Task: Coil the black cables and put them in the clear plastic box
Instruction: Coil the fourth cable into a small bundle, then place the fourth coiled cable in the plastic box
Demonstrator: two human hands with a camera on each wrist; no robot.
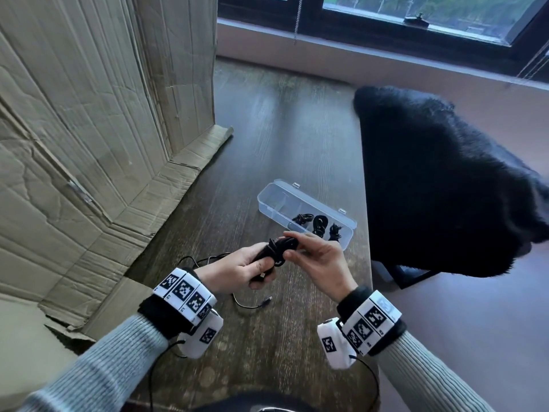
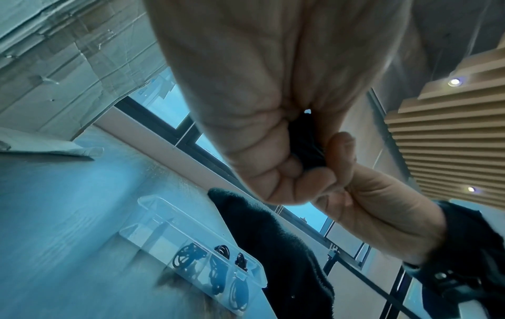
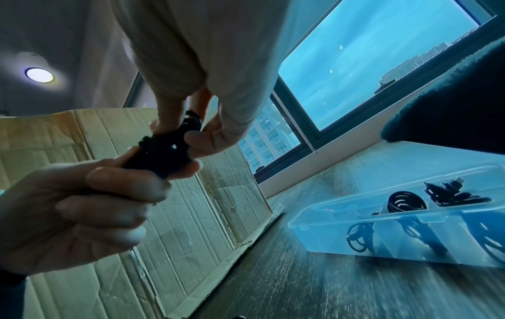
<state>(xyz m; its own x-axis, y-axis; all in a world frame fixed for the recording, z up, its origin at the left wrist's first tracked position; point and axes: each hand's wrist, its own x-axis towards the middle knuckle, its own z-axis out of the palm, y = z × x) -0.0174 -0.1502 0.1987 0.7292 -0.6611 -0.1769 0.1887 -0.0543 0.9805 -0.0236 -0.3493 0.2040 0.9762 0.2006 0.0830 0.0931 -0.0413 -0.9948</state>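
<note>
Over the dark wood table [image 1: 267, 150], my left hand [image 1: 237, 270] and right hand [image 1: 319, 263] both pinch the limp, springy, light cable [image 1: 277, 248], best gripped across its wraps, with the box [image 1: 276, 193] at one o'clock holding three coils and cardboard [image 1: 89, 129] at ten.

Box [image 1: 269, 200] on table [image 1: 276, 138] – three coils [image 1: 318, 224] inside; cardboard [image 1: 89, 144] left, chair [image 1: 439, 179] right
</note>
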